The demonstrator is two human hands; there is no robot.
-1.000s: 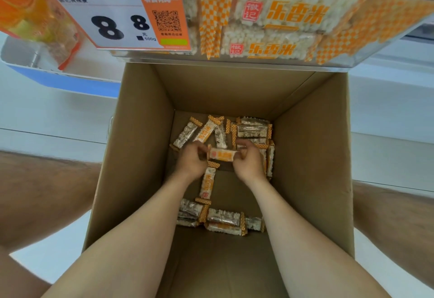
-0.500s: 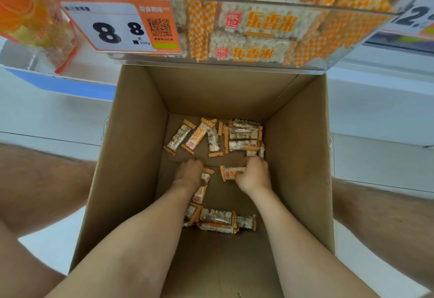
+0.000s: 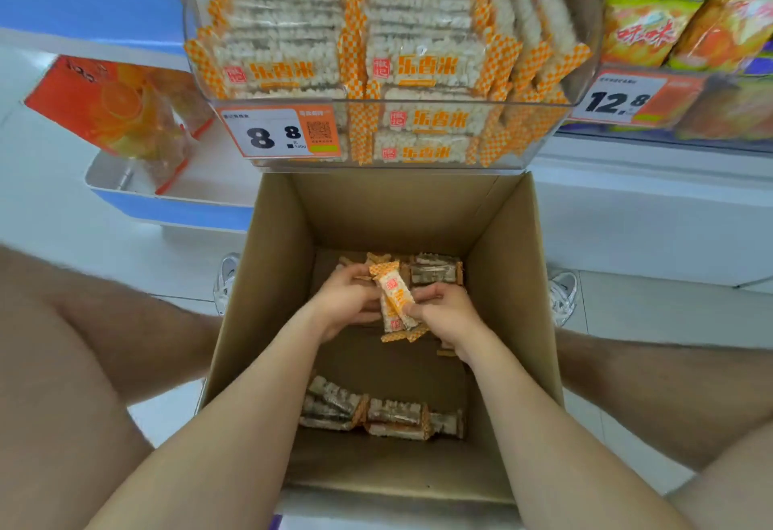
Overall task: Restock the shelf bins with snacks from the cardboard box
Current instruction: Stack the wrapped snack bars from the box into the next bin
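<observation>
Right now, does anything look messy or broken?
Nothing looks broken or spilled. The loose bars in the cardboard box lie jumbled at different angles, unlike the neat rows in the shelf bin. The left hand and right hand grip the lifted bars between them.

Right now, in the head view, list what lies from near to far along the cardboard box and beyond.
Near cluster of silvery orange-edged snack bars → left hand and right hand gripping orange-and-white snack bars → far pile of wrapped bars → brown cardboard box's far wall → clear plastic shelf bin.
</observation>
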